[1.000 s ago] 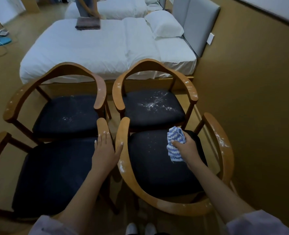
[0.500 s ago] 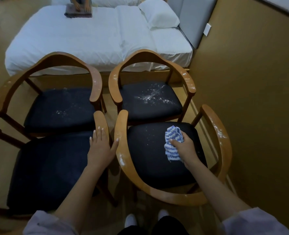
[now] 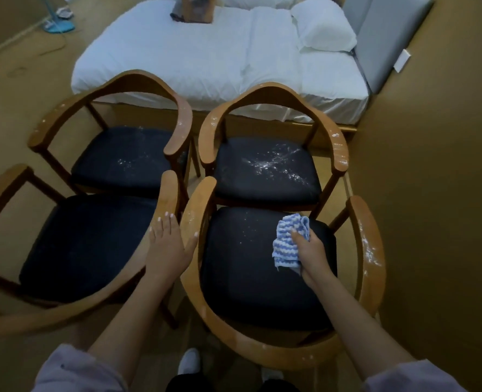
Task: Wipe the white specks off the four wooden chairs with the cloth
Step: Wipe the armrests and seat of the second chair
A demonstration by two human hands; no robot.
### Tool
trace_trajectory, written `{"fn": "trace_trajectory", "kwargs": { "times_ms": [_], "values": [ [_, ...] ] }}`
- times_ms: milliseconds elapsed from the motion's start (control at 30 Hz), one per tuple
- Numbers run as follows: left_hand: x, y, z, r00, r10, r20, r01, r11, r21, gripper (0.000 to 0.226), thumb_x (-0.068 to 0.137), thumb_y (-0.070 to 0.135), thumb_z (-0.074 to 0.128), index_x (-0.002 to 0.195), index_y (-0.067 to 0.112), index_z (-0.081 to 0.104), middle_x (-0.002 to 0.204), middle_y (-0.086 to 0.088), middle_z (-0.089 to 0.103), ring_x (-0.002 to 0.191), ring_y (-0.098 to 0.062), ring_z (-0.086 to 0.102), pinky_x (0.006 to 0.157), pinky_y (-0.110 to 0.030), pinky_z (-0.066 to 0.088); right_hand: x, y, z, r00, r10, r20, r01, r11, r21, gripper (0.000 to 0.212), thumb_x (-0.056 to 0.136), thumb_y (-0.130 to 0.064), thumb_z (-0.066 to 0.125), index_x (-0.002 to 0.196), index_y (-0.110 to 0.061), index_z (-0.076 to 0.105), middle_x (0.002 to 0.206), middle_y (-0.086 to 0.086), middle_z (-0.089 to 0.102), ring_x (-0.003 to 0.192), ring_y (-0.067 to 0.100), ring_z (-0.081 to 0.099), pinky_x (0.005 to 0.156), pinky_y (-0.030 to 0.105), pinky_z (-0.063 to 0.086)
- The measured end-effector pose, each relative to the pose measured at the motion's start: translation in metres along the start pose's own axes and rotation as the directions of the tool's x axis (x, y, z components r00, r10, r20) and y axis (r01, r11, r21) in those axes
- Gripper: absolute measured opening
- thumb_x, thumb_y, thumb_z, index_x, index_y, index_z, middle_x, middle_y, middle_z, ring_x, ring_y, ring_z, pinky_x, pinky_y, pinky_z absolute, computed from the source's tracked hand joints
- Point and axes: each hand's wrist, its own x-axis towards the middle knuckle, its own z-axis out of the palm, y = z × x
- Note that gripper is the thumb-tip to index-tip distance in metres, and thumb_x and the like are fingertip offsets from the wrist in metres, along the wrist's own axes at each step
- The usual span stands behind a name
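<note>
Four wooden armchairs with dark seats stand in a two-by-two block. My right hand (image 3: 312, 251) grips a blue-and-white striped cloth (image 3: 288, 239) pressed on the seat of the near right chair (image 3: 371, 250), which has white specks on seat and armrests. My left hand (image 3: 166, 244) rests flat, fingers straight, on the right armrest of the near left chair (image 3: 5, 185). The far right chair (image 3: 338, 145) carries a heavy scatter of specks on its seat. The far left chair (image 3: 182, 120) has a lighter patch.
A white bed (image 3: 206, 60) with a pillow (image 3: 323, 26) stands just behind the chairs. A brown wall (image 3: 432, 193) runs close along the right side. Another person's hands and a dark folded item (image 3: 193, 11) are at the bed's far edge. My feet (image 3: 189, 363) show below.
My right hand has shifted the cloth slightly along the near right seat. The camera view has swung to the left. My left hand stays on the armrest.
</note>
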Motion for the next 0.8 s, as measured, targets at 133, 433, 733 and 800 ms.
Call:
{"fn": "trace_trajectory", "kwargs": {
  "times_ms": [133,433,733,800],
  "values": [
    [-0.027,0.026,0.019,0.994,-0.087,-0.068,0.085,0.996,-0.041,0.077,0.096,0.055,0.020,0.149,0.003,-0.001,0.158,-0.015,0.000,0.145,-0.027,-0.001,0.117,-0.041,0.000,0.012,-0.009,-0.015,0.992,0.047,0.116,-0.051,0.998,0.036,0.026,0.099,-0.019,0.050,0.125,-0.017,0.052,0.108,0.013,0.068,0.089,0.028,0.070,0.070,0.042,0.058],
    [-0.088,0.030,0.033,0.957,-0.286,-0.053,0.281,0.955,-0.092,0.074,0.098,0.051,0.022,0.149,0.002,-0.003,0.158,-0.015,-0.001,0.145,-0.025,-0.004,0.118,-0.040,-0.003,0.007,-0.013,-0.001,0.924,0.128,0.361,-0.144,0.989,0.018,0.024,0.102,-0.026,0.044,0.122,-0.018,0.054,0.106,0.013,0.068,0.088,0.028,0.068,0.073,0.043,0.056],
    [-0.101,0.006,0.039,0.926,-0.374,-0.056,0.357,0.913,-0.196,0.075,0.098,0.050,0.026,0.149,0.003,-0.003,0.158,-0.013,-0.003,0.145,-0.024,-0.006,0.117,-0.040,-0.003,0.002,-0.002,0.031,0.882,0.195,0.430,-0.221,0.975,0.012,0.027,0.102,-0.032,0.042,0.122,-0.019,0.055,0.114,0.015,0.066,0.099,0.032,0.064,0.096,0.054,0.048],
    [-0.099,0.003,0.043,0.928,-0.372,-0.033,0.359,0.913,-0.196,0.076,0.098,0.051,0.024,0.149,0.003,-0.004,0.158,-0.012,-0.004,0.145,-0.024,-0.006,0.117,-0.040,-0.003,0.004,0.000,0.039,0.882,0.201,0.426,-0.227,0.974,0.011,0.028,0.101,-0.033,0.042,0.123,-0.018,0.055,0.116,0.017,0.065,0.102,0.034,0.063,0.098,0.057,0.045]
  ]
}}
